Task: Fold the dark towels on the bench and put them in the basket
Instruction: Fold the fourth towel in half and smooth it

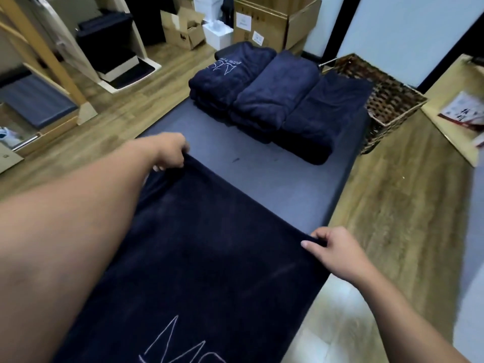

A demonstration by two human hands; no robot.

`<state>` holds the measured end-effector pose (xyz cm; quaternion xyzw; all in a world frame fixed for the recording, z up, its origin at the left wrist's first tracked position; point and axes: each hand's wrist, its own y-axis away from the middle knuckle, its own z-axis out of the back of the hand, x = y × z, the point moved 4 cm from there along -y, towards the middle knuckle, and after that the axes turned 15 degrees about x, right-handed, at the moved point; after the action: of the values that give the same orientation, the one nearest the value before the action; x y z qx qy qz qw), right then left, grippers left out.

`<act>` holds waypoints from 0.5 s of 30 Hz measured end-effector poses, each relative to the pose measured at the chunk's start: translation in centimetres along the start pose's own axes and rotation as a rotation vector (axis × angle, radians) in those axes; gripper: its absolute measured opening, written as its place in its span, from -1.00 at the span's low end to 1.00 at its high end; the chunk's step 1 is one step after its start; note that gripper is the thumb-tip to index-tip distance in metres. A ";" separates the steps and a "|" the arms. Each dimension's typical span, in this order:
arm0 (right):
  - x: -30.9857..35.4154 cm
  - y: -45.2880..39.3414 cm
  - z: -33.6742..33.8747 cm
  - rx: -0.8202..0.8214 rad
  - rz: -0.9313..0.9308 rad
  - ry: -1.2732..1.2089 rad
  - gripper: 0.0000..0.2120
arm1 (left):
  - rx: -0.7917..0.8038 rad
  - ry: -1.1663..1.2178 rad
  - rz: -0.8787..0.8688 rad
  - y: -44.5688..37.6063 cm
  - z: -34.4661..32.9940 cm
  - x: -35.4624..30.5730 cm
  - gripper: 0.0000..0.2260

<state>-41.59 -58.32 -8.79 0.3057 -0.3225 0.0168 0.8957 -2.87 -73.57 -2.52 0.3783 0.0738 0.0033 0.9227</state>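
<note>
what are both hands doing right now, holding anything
Left hand: pinches the far left corner of the spread dark towel.
Right hand: pinches the far right corner of the same towel.

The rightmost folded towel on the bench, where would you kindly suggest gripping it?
Grip the rightmost folded towel at its near short end, from the near side. That end is rounded, overhangs nothing, and faces open bench; a neighbouring stack blocks its left.

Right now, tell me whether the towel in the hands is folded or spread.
Spread. The towel lies flat along the bench, each hand pinching a far corner.
</note>
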 end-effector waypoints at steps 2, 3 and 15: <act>-0.4 -0.4 -1.0 0.014 0.006 0.114 -0.79 | -0.030 -0.035 0.039 -0.9 -3.0 -0.4 -0.86; -0.6 -0.3 -1.3 0.032 0.041 0.053 -0.81 | -0.067 -0.035 0.051 -1.3 -4.1 -0.3 -0.87; -2.2 0.5 -1.2 -0.216 -0.239 0.377 -0.75 | -0.043 -0.091 0.063 -1.3 -7.1 -2.7 -0.23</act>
<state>-42.77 -56.94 -10.54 0.2356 -0.1111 -0.0671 0.9631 -6.59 -69.74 -8.07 0.3603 0.0195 0.0167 0.9325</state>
